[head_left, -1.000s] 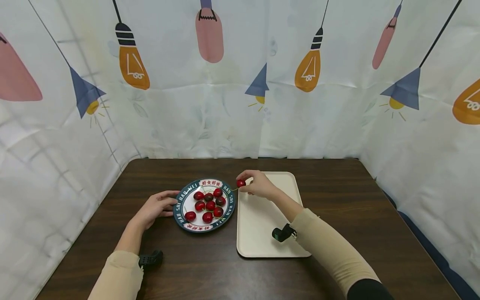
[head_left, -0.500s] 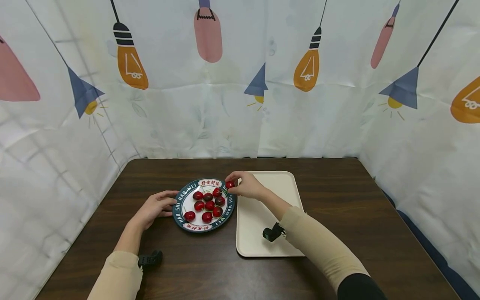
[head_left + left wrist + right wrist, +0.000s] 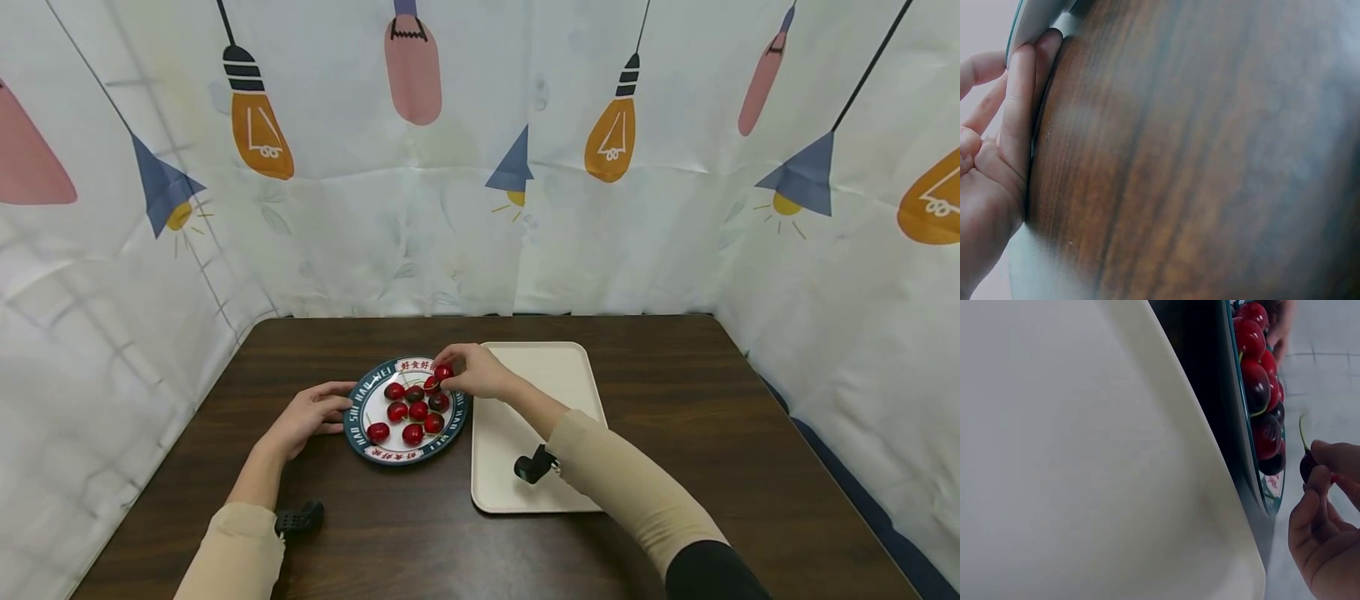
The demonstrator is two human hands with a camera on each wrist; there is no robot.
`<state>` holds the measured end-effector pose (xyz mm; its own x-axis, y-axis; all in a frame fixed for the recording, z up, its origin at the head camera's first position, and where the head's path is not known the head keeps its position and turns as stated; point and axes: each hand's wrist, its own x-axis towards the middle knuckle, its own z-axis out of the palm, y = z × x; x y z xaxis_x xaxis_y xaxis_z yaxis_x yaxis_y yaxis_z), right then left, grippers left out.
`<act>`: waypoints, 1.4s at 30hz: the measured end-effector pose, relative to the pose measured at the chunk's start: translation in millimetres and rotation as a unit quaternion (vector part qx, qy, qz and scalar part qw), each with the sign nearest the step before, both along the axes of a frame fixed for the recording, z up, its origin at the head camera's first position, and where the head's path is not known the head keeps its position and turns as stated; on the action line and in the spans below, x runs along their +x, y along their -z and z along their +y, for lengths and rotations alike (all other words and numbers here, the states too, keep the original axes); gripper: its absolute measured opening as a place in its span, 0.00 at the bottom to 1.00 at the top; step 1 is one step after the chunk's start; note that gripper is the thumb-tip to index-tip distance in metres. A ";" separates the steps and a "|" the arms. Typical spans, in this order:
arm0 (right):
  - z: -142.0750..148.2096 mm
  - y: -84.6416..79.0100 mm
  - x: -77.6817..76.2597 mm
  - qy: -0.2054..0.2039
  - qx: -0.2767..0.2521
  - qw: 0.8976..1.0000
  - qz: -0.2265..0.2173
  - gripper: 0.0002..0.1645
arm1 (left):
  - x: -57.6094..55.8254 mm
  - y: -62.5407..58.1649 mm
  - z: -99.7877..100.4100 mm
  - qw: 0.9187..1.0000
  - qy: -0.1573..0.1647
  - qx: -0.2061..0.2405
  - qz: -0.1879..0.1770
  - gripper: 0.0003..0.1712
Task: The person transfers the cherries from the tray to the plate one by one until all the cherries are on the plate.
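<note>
Between thumb and fingers, my right hand (image 3: 474,372) pinches a red cherry (image 3: 443,372) above the right-rear rim of the round plate (image 3: 358,433). The right wrist view shows this cherry (image 3: 1309,466) dark, with a green stem pointing up, and the right hand (image 3: 1329,531) around it. Several red and dark cherries (image 3: 412,434) lie on the plate, which has a white middle and a blue-green lettered rim. At the plate's left edge, my left hand (image 3: 306,417) touches the rim with extended fingers. Seen from its wrist, the left hand (image 3: 1007,144) has fingertips against the plate's underside edge.
A cream rectangular tray (image 3: 525,475) lies just right of the plate, beneath my right forearm. Both stand on a dark wooden table (image 3: 375,533). A white curtain (image 3: 375,233) with printed lamps surrounds the table's back and sides.
My right hand has moved left with the cherry, from above the tray's far left corner to above the plate. The left hand stays at the plate's rim.
</note>
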<state>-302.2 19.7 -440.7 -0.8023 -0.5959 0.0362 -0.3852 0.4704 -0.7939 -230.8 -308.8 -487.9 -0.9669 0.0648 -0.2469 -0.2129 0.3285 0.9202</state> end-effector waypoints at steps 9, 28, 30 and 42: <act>-14.5 1.4 3.0 -0.002 0.008 1.000 -0.003 0.20 | -0.1 -1.7 0.8 1.000 0.001 0.003 0.002 0.32; -39.9 3.0 7.8 -0.012 0.028 1.000 0.002 0.20 | 2.0 -1.1 0.2 1.000 -0.001 0.001 0.001 0.32; -41.2 4.4 6.9 -0.010 0.027 1.000 0.000 0.20 | 2.0 -0.7 -0.1 1.000 0.000 0.001 0.002 0.32; -49.4 0.3 4.7 0.005 0.018 1.000 0.006 0.19 | 1.0 -2.4 -0.6 1.000 0.003 0.008 0.003 0.32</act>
